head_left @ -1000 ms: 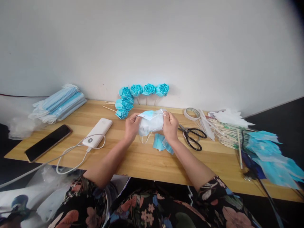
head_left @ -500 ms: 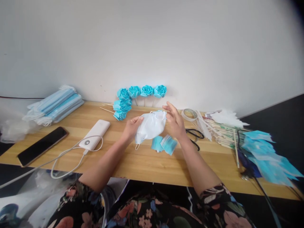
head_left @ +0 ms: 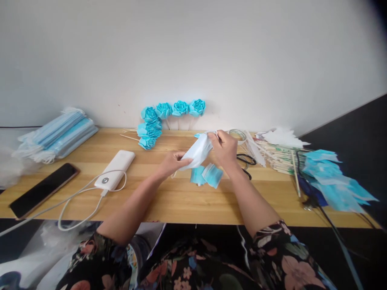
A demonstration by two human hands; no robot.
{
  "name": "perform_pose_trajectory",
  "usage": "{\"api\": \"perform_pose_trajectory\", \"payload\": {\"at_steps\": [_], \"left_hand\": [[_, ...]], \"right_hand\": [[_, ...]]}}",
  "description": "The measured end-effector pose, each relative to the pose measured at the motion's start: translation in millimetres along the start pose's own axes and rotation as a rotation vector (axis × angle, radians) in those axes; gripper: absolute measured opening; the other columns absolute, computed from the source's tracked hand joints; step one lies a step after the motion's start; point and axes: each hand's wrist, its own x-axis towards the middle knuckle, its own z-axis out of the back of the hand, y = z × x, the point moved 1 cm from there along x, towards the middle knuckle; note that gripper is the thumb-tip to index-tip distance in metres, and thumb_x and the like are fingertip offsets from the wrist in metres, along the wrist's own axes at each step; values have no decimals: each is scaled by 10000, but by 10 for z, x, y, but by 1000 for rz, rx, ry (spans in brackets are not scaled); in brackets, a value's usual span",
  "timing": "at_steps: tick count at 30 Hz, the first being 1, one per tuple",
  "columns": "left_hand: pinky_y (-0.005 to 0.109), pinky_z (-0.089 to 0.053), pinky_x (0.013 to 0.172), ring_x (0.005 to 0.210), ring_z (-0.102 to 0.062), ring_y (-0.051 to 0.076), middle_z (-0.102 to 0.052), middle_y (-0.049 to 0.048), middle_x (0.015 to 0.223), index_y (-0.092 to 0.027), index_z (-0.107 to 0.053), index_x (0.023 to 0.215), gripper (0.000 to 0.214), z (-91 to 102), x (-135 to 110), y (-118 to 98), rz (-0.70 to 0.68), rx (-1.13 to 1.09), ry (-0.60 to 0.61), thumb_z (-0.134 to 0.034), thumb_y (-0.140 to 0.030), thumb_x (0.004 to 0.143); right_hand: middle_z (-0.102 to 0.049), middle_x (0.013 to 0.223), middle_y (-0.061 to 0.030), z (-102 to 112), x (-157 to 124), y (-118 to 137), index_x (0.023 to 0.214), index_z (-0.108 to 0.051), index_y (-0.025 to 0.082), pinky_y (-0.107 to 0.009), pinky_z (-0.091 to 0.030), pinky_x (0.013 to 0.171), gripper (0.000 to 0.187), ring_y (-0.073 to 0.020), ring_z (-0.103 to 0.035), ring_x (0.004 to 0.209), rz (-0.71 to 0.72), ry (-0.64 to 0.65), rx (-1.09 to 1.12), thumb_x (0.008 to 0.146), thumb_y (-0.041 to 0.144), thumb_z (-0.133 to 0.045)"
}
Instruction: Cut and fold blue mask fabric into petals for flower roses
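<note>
Both hands are grasping one pale face mask (head_left: 197,152): the left hand (head_left: 175,164) is pinching its lower end between thumb and fingers, and the right hand (head_left: 224,147) is gripping its upper end. The mask is hanging between them, tilted, above the middle of the surface (head_left: 181,203). Fingers are covering both its ends, so its full outline is not showing; a bit of blue is peeking out near the upper end, and a thin loop is dangling by the left hand.

The right hand and forearm are hiding most of the scissors (head_left: 248,157), only the black handle loops showing, and the hand is just overlapping a tape roll (head_left: 239,135). Two blue cut pieces (head_left: 213,175) are lying below the mask. On the right, blue strips (head_left: 332,181) are covering one another, too jumbled to count, near a bundle of sticks (head_left: 279,162). The left frame edge is cutting off a clear plastic bag (head_left: 9,163).

The wooden surface is standing against a plain pale wall (head_left: 187,48). Blue flowers (head_left: 180,108) are resting at the back; stacked masks (head_left: 57,137), a phone (head_left: 45,189) and a cabled power bank (head_left: 117,167) are lying left. Shadow is darkening the top right corner.
</note>
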Motion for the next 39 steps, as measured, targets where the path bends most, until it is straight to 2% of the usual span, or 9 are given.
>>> {"api": "perform_pose_trajectory", "payload": {"at_steps": [3,6,10,17,25,28,31,36,39], "left_hand": [[233,-365,576,623,-489,123,-594,-1,647,-141,-712,736,364,98,61,48,-103,8,-314,-798,-485,653],[234,-363,593,635,-453,116,-552,-13,650,-155,-660,732,331,185,107,81,-205,-51,-511,-754,-471,705],[244,-379,630,662,-438,119,-519,-22,680,-179,-568,727,317,252,140,115,-284,-66,-651,-659,-473,803],[263,-270,605,636,-288,118,-310,-39,618,-206,-342,603,402,291,97,24,-349,257,-815,-629,-353,844],[260,-382,701,714,-454,147,-488,-9,675,-196,-484,645,312,307,115,20,-387,196,-657,-557,-380,886],[277,-450,803,837,-595,175,-661,25,856,-182,-647,921,214,382,131,-21,-394,97,-541,-642,-376,832],[323,-473,912,967,-651,209,-720,77,1005,-179,-652,1149,394,409,95,-101,-421,102,-483,-691,-383,814],[332,-455,959,1107,-635,260,-728,99,1145,-197,-737,1068,365,200,-17,-167,-423,263,-237,-771,-367,747],[264,-443,726,822,-639,206,-722,29,833,-182,-748,837,220,76,-49,-138,-343,288,-150,-740,-391,768]], "right_hand": [[-279,558,61,29,10,-52,613,-279,228,-296,-245,588,466,-117,-287,558,-16,-55,16,963,424,-516],[-267,550,64,-24,-28,-47,612,-272,229,-294,-244,581,470,-113,-271,553,-38,-58,30,970,440,-493],[-271,541,64,-116,-96,-7,616,-268,234,-292,-249,567,464,-115,-275,548,-47,-64,53,970,455,-470],[-256,553,66,-156,-124,-24,606,-269,236,-289,-242,560,473,-115,-268,560,-100,-100,114,952,467,-496],[-257,576,56,-113,-57,-89,592,-268,235,-278,-252,551,506,-118,-275,586,-181,-111,222,927,502,-536],[-245,577,55,-100,-42,-109,588,-278,232,-275,-241,538,504,-114,-270,578,-195,-26,282,917,495,-554],[-261,577,52,-122,-74,-43,583,-313,222,-269,-241,532,486,-108,-274,568,-181,135,331,902,491,-564],[-295,557,48,-158,-180,178,559,-368,214,-261,-254,519,485,-103,-296,544,-170,342,367,857,515,-603],[-438,569,24,-188,-211,237,580,-507,215,-268,-322,524,484,-129,-411,558,-222,369,437,823,618,-618]]}}
